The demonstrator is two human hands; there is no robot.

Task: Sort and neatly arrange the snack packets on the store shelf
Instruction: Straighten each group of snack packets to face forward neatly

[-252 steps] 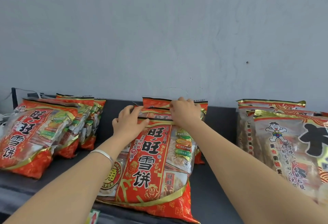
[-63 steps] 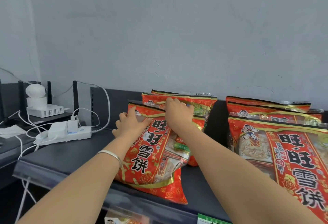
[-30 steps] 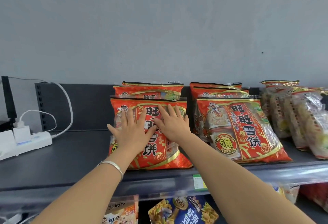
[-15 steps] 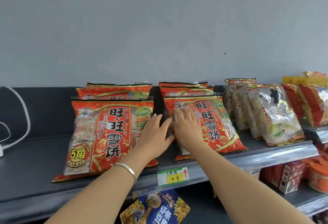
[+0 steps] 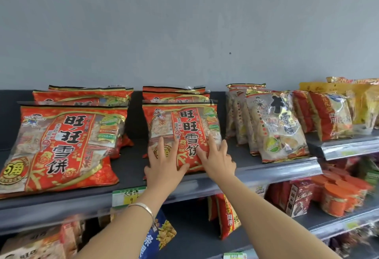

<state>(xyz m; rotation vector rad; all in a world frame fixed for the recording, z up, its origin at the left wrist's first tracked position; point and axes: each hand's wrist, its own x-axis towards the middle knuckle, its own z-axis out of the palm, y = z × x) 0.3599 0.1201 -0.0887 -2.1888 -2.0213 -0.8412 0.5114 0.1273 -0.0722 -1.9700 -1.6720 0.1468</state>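
Observation:
Two stacks of red rice-cracker packets lean on the dark top shelf [image 5: 131,166]. My left hand [image 5: 164,164] and my right hand [image 5: 217,160] lie flat, fingers spread, on the lower front of the middle stack's front packet [image 5: 184,127]. Neither hand grips it. The left stack's front packet [image 5: 61,145] leans apart from my hands, with more red packets [image 5: 82,96] behind it. To the right stands a row of clear-and-gold packets [image 5: 276,127].
A second, higher shelf section at right carries red and yellow packets [image 5: 332,113]. A price tag [image 5: 127,196] hangs on the shelf's front rail. The lower shelf holds orange tubs [image 5: 338,199], red boxes [image 5: 299,197] and more snack bags [image 5: 162,234].
The view has shifted right along the shelf. Both hands moved from the left stack's front packet to the middle stack's front packet and now press on its lower part.

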